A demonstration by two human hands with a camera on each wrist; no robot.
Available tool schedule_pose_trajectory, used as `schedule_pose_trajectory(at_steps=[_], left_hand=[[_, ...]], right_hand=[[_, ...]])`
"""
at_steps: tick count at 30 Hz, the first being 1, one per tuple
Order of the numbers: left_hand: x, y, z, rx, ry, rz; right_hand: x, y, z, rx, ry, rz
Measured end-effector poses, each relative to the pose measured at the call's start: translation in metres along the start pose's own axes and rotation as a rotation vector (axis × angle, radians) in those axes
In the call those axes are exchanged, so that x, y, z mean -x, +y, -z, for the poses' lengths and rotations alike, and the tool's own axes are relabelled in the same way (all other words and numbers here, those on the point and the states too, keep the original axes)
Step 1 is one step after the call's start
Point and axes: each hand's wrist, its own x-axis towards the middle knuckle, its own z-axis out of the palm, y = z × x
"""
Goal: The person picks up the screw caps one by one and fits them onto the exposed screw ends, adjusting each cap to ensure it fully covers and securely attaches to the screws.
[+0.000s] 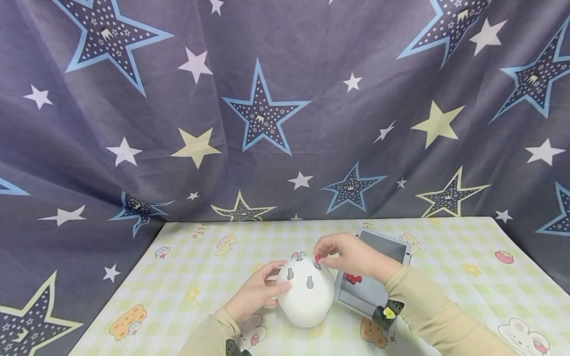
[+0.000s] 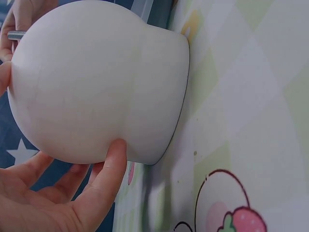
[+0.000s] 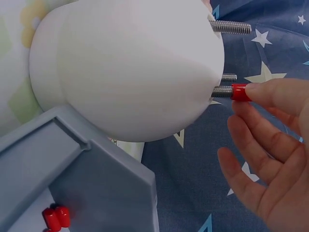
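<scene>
A white rounded body (image 1: 307,309) with a narrower flat base stands on the table, several metal threaded studs (image 3: 231,27) sticking out of its top. My left hand (image 1: 258,291) holds its left side, the thumb on the front and fingers spread round it. Between thumb and index finger, my right hand (image 3: 275,145) pinches a small red cap (image 3: 239,92) at the end of one stud; part of that stud's thread shows below the cap. The other studs in the head view, such as the front one (image 1: 310,282), are bare.
Right of the white body lies a grey tray (image 1: 354,307), partly hidden under my right forearm. Several red caps (image 1: 354,279) lie in it. A checked cloth (image 1: 200,267) covers the table, and a dark star-patterned curtain (image 1: 285,173) hangs behind.
</scene>
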Motion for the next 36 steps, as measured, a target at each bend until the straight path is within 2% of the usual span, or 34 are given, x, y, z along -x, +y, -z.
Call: schedule_pose_trajectory(at_steps=[9, 16, 23, 36], left_hand=[[0.0010, 0.0006, -0.0003, -0.006, 0.003, 0.005], [0.0029, 0.0011, -0.0016, -0.007, 0.014, 0.003], [0.0015, 0.0001, -0.0014, -0.004, 0.018, 0.008], [0.0010, -0.0003, -0.0006, 0.015, 0.007, 0.008]], right_hand=[[0.0009, 0.0039, -0.0015, -0.021, -0.004, 0.028], [0.0014, 0.0040, -0.0034, -0.021, -0.005, 0.005], [0.0015, 0.0073, -0.0044, -0.041, 0.010, 0.030], [0.0010, 0.0067, -0.0046, -0.059, 0.004, 0.017]])
